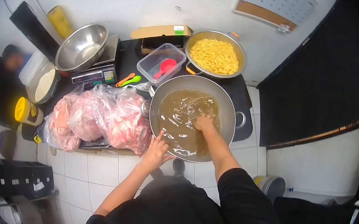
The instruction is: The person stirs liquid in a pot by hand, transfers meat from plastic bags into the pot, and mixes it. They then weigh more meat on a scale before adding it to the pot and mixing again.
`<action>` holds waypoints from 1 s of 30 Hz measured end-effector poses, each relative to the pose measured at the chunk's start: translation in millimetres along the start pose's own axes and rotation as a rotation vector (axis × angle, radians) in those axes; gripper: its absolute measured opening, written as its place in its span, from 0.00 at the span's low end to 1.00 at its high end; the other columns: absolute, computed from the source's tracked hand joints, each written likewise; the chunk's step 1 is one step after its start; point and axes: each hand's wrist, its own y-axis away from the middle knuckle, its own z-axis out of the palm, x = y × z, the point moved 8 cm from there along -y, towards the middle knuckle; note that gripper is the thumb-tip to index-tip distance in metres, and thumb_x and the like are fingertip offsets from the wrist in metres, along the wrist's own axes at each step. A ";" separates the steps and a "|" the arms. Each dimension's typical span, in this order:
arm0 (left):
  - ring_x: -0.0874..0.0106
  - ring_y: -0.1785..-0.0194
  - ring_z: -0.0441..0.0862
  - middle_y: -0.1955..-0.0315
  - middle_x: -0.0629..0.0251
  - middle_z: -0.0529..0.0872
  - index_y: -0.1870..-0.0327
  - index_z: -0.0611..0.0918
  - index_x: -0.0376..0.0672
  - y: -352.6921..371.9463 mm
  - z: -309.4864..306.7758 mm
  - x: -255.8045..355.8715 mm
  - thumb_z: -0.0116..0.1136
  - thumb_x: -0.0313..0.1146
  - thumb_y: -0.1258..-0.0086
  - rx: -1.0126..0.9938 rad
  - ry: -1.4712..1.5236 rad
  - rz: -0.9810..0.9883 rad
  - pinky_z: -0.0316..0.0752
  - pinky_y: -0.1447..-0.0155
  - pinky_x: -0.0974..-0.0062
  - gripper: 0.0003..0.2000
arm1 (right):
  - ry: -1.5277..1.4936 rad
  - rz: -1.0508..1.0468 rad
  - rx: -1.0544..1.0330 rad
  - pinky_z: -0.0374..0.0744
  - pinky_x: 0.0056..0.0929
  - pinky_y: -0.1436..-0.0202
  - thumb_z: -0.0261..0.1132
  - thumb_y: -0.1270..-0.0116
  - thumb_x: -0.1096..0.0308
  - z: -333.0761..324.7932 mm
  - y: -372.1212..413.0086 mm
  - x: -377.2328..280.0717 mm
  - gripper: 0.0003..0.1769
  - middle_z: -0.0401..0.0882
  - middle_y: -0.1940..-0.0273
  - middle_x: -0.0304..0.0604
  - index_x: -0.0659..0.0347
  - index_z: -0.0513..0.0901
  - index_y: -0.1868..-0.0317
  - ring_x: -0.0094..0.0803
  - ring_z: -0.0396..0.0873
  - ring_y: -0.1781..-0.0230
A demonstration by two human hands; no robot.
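Observation:
A wide metal pot (232,102) holds murky brown liquid (175,111) with ripples and bright glints on it. My right hand (204,122) dips into the liquid right of the pot's middle; its fingers are under the surface, so what they hold, if anything, is hidden. At the near left rim, my left hand (156,151) grips the pot's edge, one finger reaching over it. Left of the pot, clear plastic bags of pale pink raw meat (126,121) lie against each other, close to my left hand.
Behind the pot stands a two-handled pan of yellow strips (214,56). A clear plastic tub (149,63) holds a red scoop (165,68). Orange and green spoons (131,81) lie beside a digital scale (94,75) bearing a steel bowl (81,47). A person (11,62) is blurred at far left.

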 end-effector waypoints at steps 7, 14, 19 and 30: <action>0.49 0.24 0.53 0.48 0.58 0.80 0.65 0.78 0.40 -1.5 -5.2 4.0 0.70 0.48 0.44 -0.020 0.052 -0.045 0.55 0.30 0.35 0.20 | 0.271 -0.396 -0.204 0.56 0.55 0.26 0.62 0.41 0.56 60.7 16.9 -114.2 0.32 0.66 0.30 0.52 0.55 0.75 0.35 0.50 0.61 0.28; 0.52 0.23 0.51 0.46 0.61 0.80 0.67 0.78 0.42 -2.5 -6.7 3.5 0.71 0.47 0.44 -0.057 0.063 -0.074 0.53 0.28 0.36 0.18 | 0.187 -0.516 0.350 0.69 0.51 0.33 0.56 0.37 0.58 -6.0 -8.3 -94.2 0.21 0.79 0.41 0.50 0.55 0.85 0.47 0.44 0.74 0.37; 0.53 0.22 0.51 0.45 0.62 0.80 0.68 0.79 0.42 -4.6 -7.5 4.9 0.70 0.47 0.44 -0.063 0.083 -0.096 0.52 0.28 0.36 0.18 | -0.051 -0.212 0.196 0.79 0.45 0.44 0.60 0.40 0.60 3.4 -51.5 -62.6 0.20 0.83 0.47 0.50 0.57 0.86 0.50 0.45 0.82 0.46; 0.52 0.23 0.52 0.46 0.60 0.80 0.66 0.78 0.40 -6.0 -6.6 4.2 0.71 0.46 0.45 -0.066 0.078 -0.097 0.55 0.28 0.37 0.19 | -0.007 -0.448 -0.182 0.79 0.43 0.44 0.58 0.39 0.57 52.2 34.6 -125.7 0.20 0.83 0.51 0.56 0.61 0.87 0.54 0.50 0.82 0.47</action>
